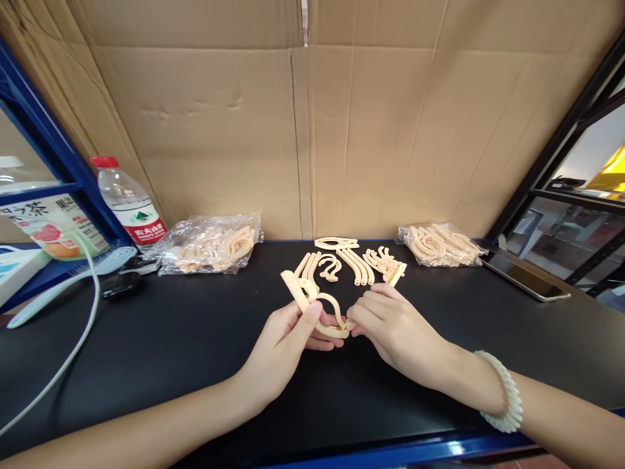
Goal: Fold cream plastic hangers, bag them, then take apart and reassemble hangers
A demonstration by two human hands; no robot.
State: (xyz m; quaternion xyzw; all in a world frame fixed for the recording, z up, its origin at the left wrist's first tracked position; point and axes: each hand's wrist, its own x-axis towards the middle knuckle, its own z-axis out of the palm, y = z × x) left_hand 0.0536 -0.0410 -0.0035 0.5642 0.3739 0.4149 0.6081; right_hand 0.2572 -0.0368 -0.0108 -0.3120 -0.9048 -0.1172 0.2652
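Where the black table (170,365) runs up to a blue frame on the left, a pale blue brush (73,283) lies in front of a fruit-printed pack (58,228), and a white cable (90,319) loops down across both brush and tabletop. Next to them a red-capped bottle (129,205) leans by the cardboard wall (209,130), with a clear bag of beige parts (209,247) just to its right.

Then, near the middle, I see the left hand (286,339) pinching a beige curved assembly (299,288) between thumb and fingers, lifted above the tabletop, its flat bar sticking up past the thumb. Behind it loose parts are laid out: slim strips in a group, small hooked pieces (331,268), an oval pair (336,243), longer curved strips (359,267) and a little heap (383,262).

The right hand (398,326) has its fingertips closed on the assembly's right end. A pale stick (398,273) shows just beyond its knuckles; whether that hand grips it, I can't tell. Further right come a second bag (439,246), a coiled bracelet (502,391) on the right wrist, and a phone (530,277).
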